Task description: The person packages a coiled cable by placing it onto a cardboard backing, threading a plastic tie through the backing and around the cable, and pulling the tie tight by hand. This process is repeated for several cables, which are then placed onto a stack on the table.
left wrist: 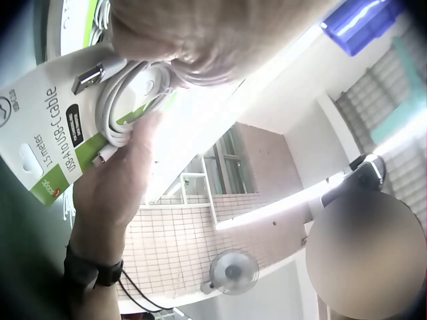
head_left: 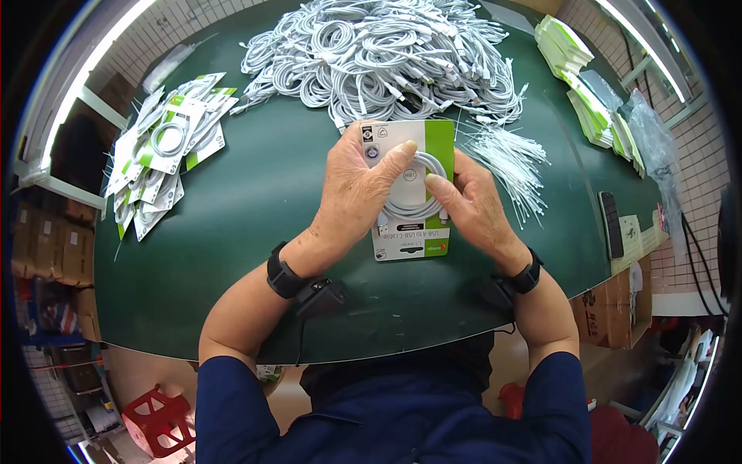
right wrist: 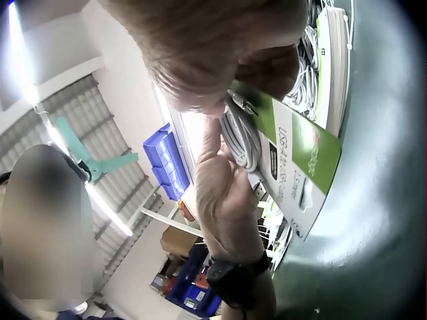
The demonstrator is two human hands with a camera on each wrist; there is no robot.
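Observation:
Both hands hold a white and green cable card [head_left: 433,247] upside down in the head view, over the near middle of the table. A coiled white USB cable [head_left: 416,211] lies against its face, with a metal USB plug [left wrist: 88,79] showing in the left wrist view. My left hand [head_left: 357,189] grips the card's left side, thumb pressed on the coil and fingers hidden behind. From the right, my right hand [head_left: 478,203] pinches the card and coil, its thumb over the cable. Print on the card [right wrist: 293,157] reads USB-A to USB-C cable.
A large heap of coiled cables [head_left: 379,54] covers the table's far side. White ties [head_left: 510,166] lie right of centre. Carded cables [head_left: 166,143] are piled at left. Stacks of cards [head_left: 591,116], a plastic bag [head_left: 653,147] and a phone [head_left: 610,224] lie at right.

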